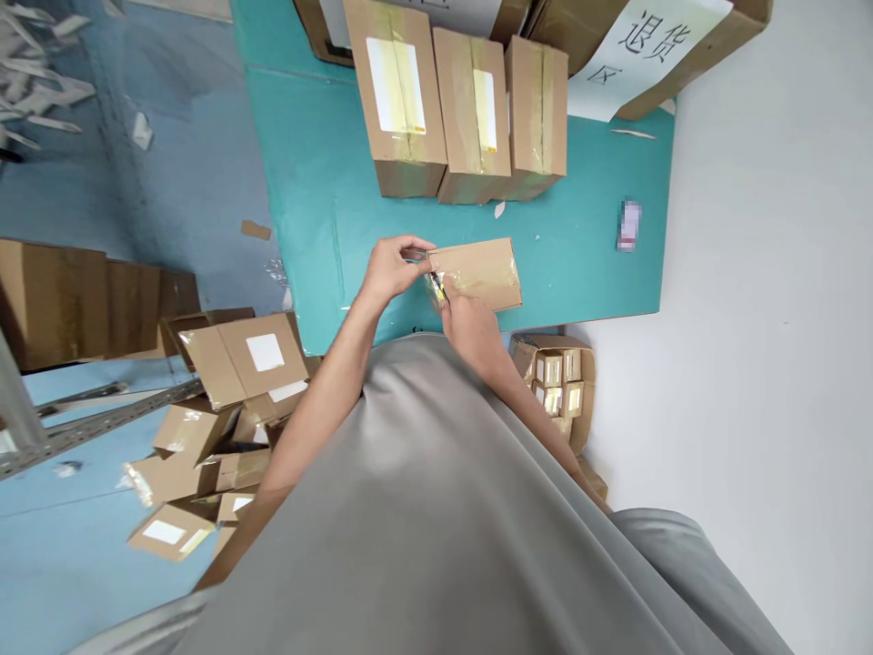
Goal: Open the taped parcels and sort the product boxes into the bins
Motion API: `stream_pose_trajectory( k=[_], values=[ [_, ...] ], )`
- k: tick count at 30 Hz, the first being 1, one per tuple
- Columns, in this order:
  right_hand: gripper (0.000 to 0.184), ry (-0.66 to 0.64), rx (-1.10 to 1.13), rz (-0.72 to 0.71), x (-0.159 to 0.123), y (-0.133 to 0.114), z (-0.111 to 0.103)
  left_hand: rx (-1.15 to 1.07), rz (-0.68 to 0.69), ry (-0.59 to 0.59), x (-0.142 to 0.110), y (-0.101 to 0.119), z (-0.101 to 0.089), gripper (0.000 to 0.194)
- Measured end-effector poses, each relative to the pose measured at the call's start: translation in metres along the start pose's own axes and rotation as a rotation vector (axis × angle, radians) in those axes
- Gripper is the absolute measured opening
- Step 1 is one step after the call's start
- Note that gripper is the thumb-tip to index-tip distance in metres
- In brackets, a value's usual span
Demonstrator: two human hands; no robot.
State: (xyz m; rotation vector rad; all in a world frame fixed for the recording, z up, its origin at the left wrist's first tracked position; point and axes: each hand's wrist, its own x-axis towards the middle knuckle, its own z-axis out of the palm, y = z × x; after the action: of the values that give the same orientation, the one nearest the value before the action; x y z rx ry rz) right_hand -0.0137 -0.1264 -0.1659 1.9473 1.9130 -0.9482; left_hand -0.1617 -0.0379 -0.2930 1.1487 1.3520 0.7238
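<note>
So the box (484, 271) is laid flat on the teal desk (579, 264), close to the near edge, with shiny tape run over its top. Its left end is pinched by the left hand (392, 271), thumb laid on the corner, so that grip is closed on the box. Right over the same end, a small yellow-and-black tool (441, 287) is held by the right hand (472, 323), and that grip is closed too; the tool's tip is too small to be made out.

Beyond the box, three taped cartons (470, 105) are lined up side by side, and behind them a bigger carton (702, 55) is partly covered by a handwritten sign (641, 50). A paper scrap (500, 210) is dropped just past the box, and well to its right a blurred item (628, 225) is set down. Way left of the box, a bunch of opened cartons (225, 364) is heaped on the floor (197, 164). Below and right of it, an open carton (585, 409) is packed with little boxes (573, 368).
</note>
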Motion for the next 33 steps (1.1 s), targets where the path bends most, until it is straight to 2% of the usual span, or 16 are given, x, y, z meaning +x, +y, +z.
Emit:
stream_pose_trajectory(
  k=[5, 10, 12, 17, 22, 27, 33],
  values=[
    [0.064, -0.047, -0.04, 0.042, -0.01, -0.004, -0.005, 0.028, -0.009, 0.035, -0.002, -0.001, 0.005, 0.041],
    [0.062, -0.196, -0.098, 0.082, -0.033, -0.002, -0.008, 0.051, 0.012, 0.078, -0.005, -0.002, 0.009, 0.035],
    [0.063, -0.214, -0.103, 0.079, -0.04, -0.001, -0.009, 0.043, 0.014, 0.066, -0.005, -0.003, 0.009, 0.037],
    [0.064, -0.147, -0.059, 0.067, -0.043, -0.001, -0.017, 0.019, 0.002, 0.033, -0.004, -0.004, 0.006, 0.042],
    [0.064, -0.036, 0.01, 0.043, -0.021, -0.003, -0.018, -0.006, -0.008, 0.022, -0.005, -0.002, 0.005, 0.046],
    [0.064, -0.031, 0.018, 0.042, -0.004, -0.002, -0.009, -0.009, -0.025, 0.017, -0.006, 0.0, 0.004, 0.047],
    [0.062, -0.084, -0.004, 0.056, -0.012, -0.005, -0.004, 0.0, -0.023, 0.033, -0.007, -0.004, 0.005, 0.046]
  ],
)
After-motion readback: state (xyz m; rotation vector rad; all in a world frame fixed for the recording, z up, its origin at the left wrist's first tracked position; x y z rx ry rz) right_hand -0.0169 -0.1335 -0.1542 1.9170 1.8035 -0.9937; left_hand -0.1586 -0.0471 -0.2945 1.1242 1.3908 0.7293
